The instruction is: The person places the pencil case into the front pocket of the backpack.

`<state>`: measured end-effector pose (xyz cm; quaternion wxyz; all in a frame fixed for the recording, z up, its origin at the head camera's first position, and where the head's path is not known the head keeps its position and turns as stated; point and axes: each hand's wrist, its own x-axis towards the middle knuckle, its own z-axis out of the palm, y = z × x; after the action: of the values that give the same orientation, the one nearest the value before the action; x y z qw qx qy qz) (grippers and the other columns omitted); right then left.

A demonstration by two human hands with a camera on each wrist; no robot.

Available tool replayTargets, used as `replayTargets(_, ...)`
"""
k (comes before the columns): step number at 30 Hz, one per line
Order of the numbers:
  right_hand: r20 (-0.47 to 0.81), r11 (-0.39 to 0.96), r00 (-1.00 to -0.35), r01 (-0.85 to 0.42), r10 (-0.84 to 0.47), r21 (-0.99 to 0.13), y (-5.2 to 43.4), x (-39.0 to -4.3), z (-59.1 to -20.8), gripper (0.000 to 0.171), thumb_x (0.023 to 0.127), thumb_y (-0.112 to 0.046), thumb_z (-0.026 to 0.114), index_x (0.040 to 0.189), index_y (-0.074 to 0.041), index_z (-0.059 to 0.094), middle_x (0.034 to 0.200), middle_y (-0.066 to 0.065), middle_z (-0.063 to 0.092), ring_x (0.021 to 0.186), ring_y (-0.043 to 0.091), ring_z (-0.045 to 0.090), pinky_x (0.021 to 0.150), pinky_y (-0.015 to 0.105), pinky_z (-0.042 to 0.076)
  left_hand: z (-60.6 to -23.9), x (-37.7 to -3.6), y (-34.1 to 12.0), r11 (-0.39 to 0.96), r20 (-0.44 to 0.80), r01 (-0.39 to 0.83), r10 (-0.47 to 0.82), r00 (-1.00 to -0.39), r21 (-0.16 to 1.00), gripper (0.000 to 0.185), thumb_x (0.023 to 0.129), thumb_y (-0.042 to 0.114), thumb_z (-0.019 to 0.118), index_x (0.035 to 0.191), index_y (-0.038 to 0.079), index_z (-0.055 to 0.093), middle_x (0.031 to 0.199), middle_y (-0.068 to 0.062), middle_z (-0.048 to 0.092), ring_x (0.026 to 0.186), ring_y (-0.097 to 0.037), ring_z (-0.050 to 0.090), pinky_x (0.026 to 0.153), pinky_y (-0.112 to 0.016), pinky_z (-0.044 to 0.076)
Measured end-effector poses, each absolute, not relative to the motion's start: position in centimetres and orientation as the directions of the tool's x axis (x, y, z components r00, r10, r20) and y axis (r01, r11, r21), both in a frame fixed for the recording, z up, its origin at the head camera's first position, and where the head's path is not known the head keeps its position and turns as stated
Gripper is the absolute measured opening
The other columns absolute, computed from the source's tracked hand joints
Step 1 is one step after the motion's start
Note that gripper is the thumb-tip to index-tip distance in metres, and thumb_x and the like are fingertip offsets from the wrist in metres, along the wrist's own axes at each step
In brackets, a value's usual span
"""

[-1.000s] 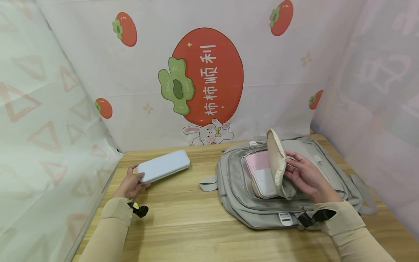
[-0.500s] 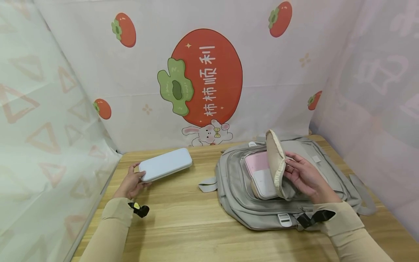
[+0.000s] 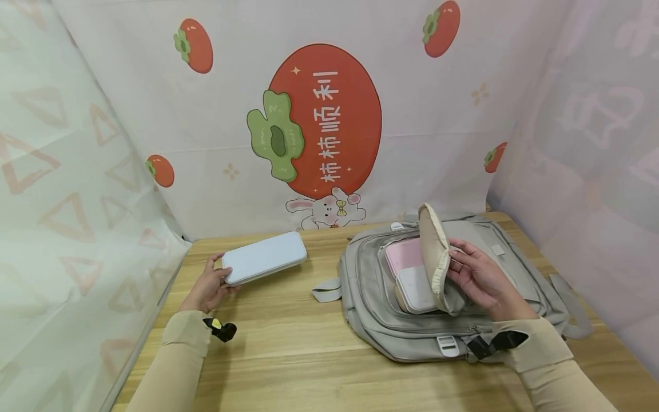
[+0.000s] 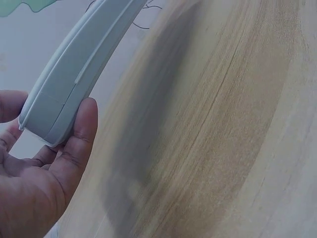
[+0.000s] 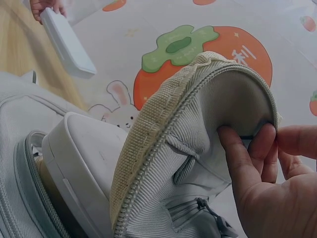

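Observation:
At the table's left, my left hand [image 3: 207, 287] grips one end of a flat light-blue case [image 3: 265, 258] with rounded corners. In the left wrist view, the thumb and fingers clasp the end of the case [image 4: 67, 91], which is raised off the wood above its shadow. My right hand [image 3: 479, 277] pinches the edge of the backpack's pocket flap [image 3: 433, 252] and holds it folded up. Inside the uncovered pocket of the grey backpack [image 3: 368, 326] lie a pink case [image 3: 403, 253] and a white case [image 3: 415, 290], partly hidden by the flap.
The backpack lies flat on the wooden table [image 3: 288, 349], taking up its right side. A loose strap [image 3: 327, 290] sticks out toward the left. A printed cloth [image 3: 231, 114] hangs behind the table, and pale sheets stand on both sides.
My left hand has shifted slightly right and a little upward with the light-blue case. The right hand and the flap have stayed in place.

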<state>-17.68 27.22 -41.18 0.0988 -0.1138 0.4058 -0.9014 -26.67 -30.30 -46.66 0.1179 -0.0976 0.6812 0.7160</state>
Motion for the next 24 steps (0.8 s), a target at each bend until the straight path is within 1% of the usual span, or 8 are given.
replayTargets(6, 0.136, -0.658, -0.951, 0.085, -0.277, -0.748, 27.2, -17.7, -41.2, 0.033, 0.109, 0.004, 0.039, 0.121, -0.006, 0.068, 0.118, 0.011, 0.069, 0.106, 0.020, 0.069, 0.088, 0.032, 0.057, -46.5, -26.7, -30.0, -0.036, -0.296, -0.297, 0.042, -0.954, 0.954, 0.063, 0.112, 0.008, 0.035, 0.162, 0.018, -0.001, 0.137, -0.018, 0.028, 0.098, -0.015, 0.057, 0.087, -0.039, 0.057)
replayTargets(12, 0.139, -0.660, -0.951, 0.081, -0.275, -0.747, 27.2, -17.7, -41.2, 0.033, 0.109, 0.005, 0.039, 0.121, -0.005, 0.068, 0.118, 0.011, 0.069, 0.106, 0.020, 0.069, 0.088, 0.032, 0.057, -46.4, -26.7, -29.7, -0.030, -0.293, -0.294, 0.039, -0.955, 0.955, 0.063, 0.112, 0.008, 0.036, 0.163, 0.018, 0.000, 0.135, -0.017, 0.030, 0.099, -0.014, 0.057, 0.091, -0.042, 0.056)
replayTargets(19, 0.134, -0.660, -0.952, 0.086, -0.276, -0.746, 27.2, -17.7, -41.2, 0.034, 0.110, 0.004, 0.038, 0.120, -0.006, 0.068, 0.118, 0.011, 0.069, 0.106, 0.020, 0.069, 0.088, 0.032, 0.058, -46.3, -26.6, -29.3, -0.033, -0.289, -0.291, 0.048, -0.956, 0.956, 0.063, 0.112, 0.009, 0.037, 0.164, 0.019, 0.001, 0.136, -0.017, 0.031, 0.100, -0.015, 0.057, 0.089, -0.039, 0.055)
replayTargets(24, 0.136, -0.662, -0.951, 0.088, -0.279, -0.745, 27.3, -17.7, -41.2, 0.034, 0.110, 0.005, 0.038, 0.121, -0.005, 0.068, 0.118, 0.011, 0.069, 0.106, 0.020, 0.069, 0.088, 0.032, 0.058, -46.2, -26.6, -29.0, -0.039, -0.282, -0.285, 0.063, -0.957, 0.958, 0.061, 0.112, 0.009, 0.037, 0.163, 0.019, 0.004, 0.136, -0.017, 0.031, 0.100, -0.015, 0.057, 0.092, -0.042, 0.054)
